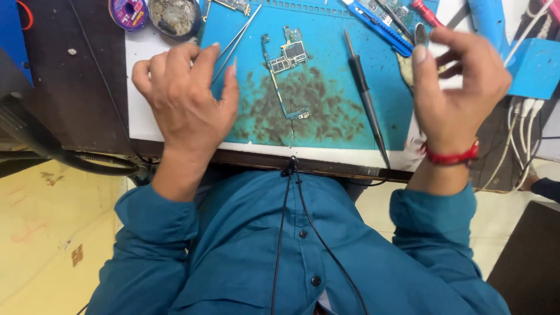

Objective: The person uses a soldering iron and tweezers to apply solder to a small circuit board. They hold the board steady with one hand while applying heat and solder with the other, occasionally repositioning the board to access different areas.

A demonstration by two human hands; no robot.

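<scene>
My left hand (185, 99) hovers over the left edge of a stained blue work mat (326, 111), its fingers curled around the handle end of metal tweezers (240, 32) that point up and right. A small phone circuit board (286, 58) with a thin flex strip lies on the mat between my hands. My right hand (458, 87), with a red thread band at the wrist, is raised over the mat's right edge, fingers loosely bent and apart, holding nothing I can make out. A dark soldering pen (366, 96) lies diagonally on the mat beside it.
At the top left stand a purple solder spool (128, 11) and a round tin of dirty flux (174, 16). A blue board holder (376, 23) and a red-handled tool (426, 11) lie top right. A blue box (534, 67) and white cables (522, 134) are at the right.
</scene>
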